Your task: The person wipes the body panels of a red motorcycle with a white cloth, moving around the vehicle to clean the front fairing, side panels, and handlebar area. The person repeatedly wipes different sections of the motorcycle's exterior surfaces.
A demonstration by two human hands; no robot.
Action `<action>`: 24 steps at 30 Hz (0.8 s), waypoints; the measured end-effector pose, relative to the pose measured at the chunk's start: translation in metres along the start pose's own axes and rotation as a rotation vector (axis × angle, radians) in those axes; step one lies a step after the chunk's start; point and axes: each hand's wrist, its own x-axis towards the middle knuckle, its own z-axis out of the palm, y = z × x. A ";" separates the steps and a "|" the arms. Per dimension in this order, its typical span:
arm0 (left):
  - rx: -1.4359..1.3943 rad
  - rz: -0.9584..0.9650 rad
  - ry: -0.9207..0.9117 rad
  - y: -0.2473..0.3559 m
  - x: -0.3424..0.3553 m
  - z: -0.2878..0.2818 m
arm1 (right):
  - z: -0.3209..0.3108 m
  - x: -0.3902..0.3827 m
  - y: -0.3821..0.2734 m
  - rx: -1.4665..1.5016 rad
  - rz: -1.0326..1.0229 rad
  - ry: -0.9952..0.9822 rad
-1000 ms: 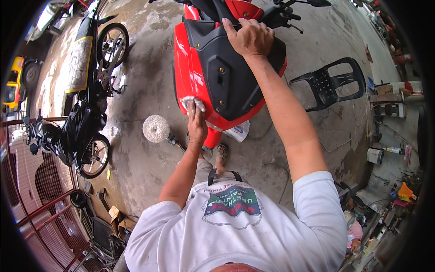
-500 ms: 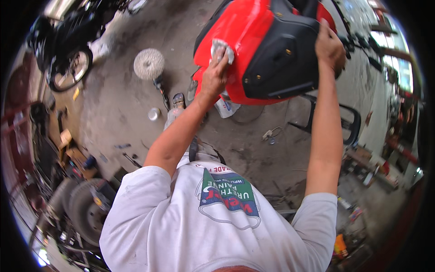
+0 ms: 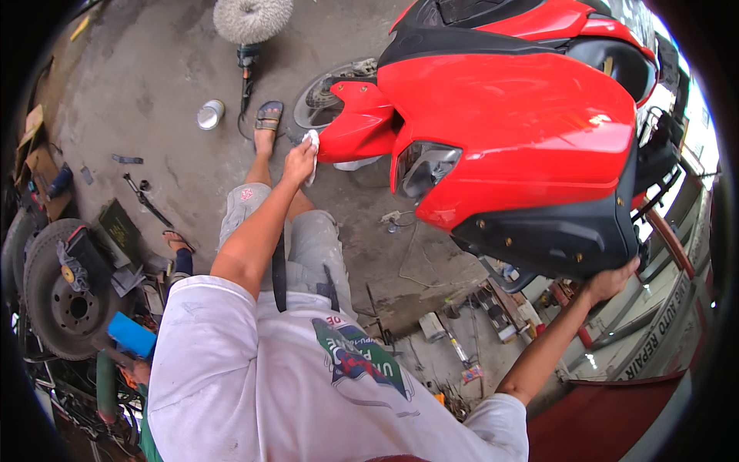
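- Concrete floor (image 3: 177, 185) spreads beneath a red motorcycle (image 3: 500, 100) at right.
- Left hand (image 3: 299, 162) clutches a white cloth (image 3: 312, 137) beside the front fender (image 3: 356, 127).
- Right hand (image 3: 612, 283) meets the black panel (image 3: 550, 237); whether it grips, cannot tell.

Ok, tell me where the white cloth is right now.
In the head view, left of centre: the cloth is in the person's left hand, right by the tip of the red fender.
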 end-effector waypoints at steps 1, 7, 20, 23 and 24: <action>-0.063 -0.026 0.026 0.008 0.014 0.023 | -0.001 0.002 -0.007 0.020 0.020 0.016; 0.182 0.594 0.239 0.117 0.000 0.092 | -0.006 -0.002 -0.054 0.363 0.241 -0.030; 0.180 0.814 0.142 0.041 0.008 0.056 | 0.000 -0.029 -0.092 0.373 0.164 0.081; 0.163 0.632 0.223 0.009 -0.004 0.049 | -0.008 -0.013 -0.065 0.399 0.141 0.043; 0.177 0.682 0.236 0.018 -0.001 0.052 | -0.005 -0.012 -0.064 0.394 0.114 0.056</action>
